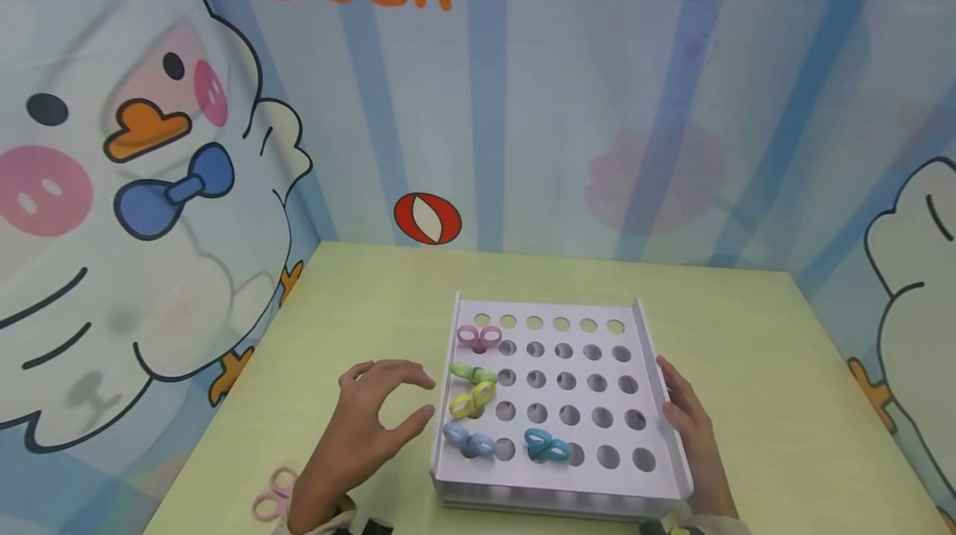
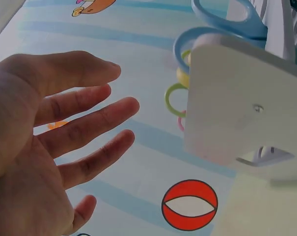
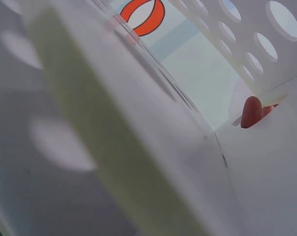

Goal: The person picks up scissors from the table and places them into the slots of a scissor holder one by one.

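Observation:
A white rack (image 1: pixel 556 473) with rows of round holes stands in the middle of the table. Down its left column sit pink scissors (image 1: pixel 479 338), green scissors (image 1: pixel 473 373), yellow scissors (image 1: pixel 472 400) and light blue scissors (image 1: pixel 469 440), handles up. Teal scissors (image 1: pixel 547 445) occupy a front-row hole farther right. My left hand (image 1: pixel 360 427) is just left of the rack, thumb and fingers apart with nothing between them. At the rack's right wall, my right hand (image 1: pixel 693 423) grips the side; fingertips (image 3: pixel 251 112) poke through a slot in the right wrist view.
Another pair of pink scissors (image 1: pixel 274 495) lies on the yellow-green table (image 1: pixel 762 369), by my left wrist. Behind the table hangs a printed backdrop (image 1: pixel 538 104) with ducks and stripes. A side slot (image 2: pixel 266 156) opens in the rack's left wall.

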A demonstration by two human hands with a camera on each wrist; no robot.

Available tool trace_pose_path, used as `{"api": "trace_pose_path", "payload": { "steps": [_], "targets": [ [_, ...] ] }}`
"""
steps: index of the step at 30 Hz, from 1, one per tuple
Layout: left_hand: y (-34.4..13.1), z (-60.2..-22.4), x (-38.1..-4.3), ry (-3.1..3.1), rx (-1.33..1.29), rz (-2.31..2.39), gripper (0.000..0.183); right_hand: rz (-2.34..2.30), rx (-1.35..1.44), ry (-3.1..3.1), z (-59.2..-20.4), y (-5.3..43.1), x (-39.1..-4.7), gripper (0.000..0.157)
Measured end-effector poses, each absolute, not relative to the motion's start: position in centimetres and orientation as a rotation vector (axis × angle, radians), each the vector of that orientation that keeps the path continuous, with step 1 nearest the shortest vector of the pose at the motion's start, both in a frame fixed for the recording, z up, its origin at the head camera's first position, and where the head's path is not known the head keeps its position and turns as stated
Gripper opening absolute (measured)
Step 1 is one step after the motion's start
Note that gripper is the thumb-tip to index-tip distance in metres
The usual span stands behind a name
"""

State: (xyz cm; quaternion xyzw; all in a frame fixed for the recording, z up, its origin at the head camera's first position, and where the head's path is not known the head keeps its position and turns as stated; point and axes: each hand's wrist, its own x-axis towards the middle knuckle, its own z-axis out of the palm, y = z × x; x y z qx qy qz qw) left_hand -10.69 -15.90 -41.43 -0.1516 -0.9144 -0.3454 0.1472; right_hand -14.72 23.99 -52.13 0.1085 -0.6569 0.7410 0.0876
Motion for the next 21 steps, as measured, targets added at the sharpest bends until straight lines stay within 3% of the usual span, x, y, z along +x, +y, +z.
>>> {"api": "trace_pose_path", "payload": {
  "steps": [12, 21],
  "targets": [
    [-18.5, -44.0, -11.2, -2.517, -0.417, -0.928, 0.025, 2.219, 0.317, -1.941, -52.2, 24.0, -14.6, 0.056],
    [-22.1, -46.7, -10.0, -2.585, -0.256, -0.828, 0.028, 2.197, 0.257, -1.974, -52.2, 24.1, -14.6, 0.054]
  ]
}}
